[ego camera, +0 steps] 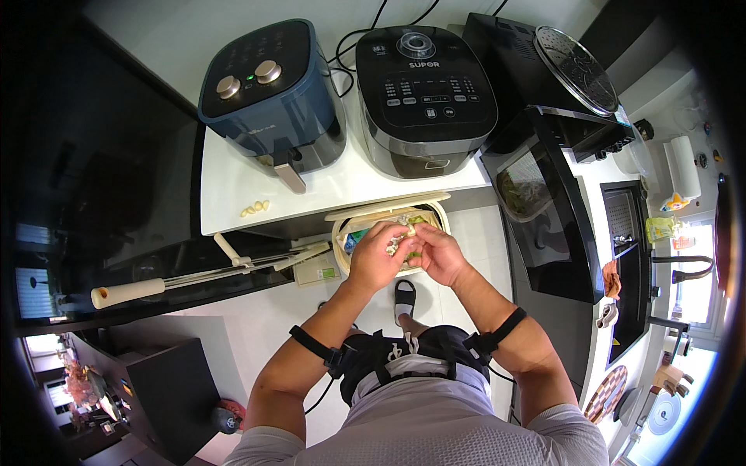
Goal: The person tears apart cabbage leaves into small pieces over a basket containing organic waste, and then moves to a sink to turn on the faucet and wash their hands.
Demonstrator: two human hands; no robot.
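My left hand [378, 256] and my right hand [438, 254] meet over an open cream trash bin [338, 256]. Between their fingertips is a small pale piece, which looks like a garlic clove [411, 230]; both hands pinch it. Inside the bin, partly hidden by my hands, lie pale and green scraps and a blue-green wrapper [354, 240]. Several peeled garlic cloves [258, 206] lie in a short row near the front edge of the white counter [224, 186], to the left of the bin.
A blue air fryer [268, 99] and a black Supor cooker [428, 93] stand on the counter. At the right, an open black oven door [545, 215] juts out. A broom or mop with a cream handle [128, 293] leans left of the bin, whose raised lid [387, 205] is against the counter front.
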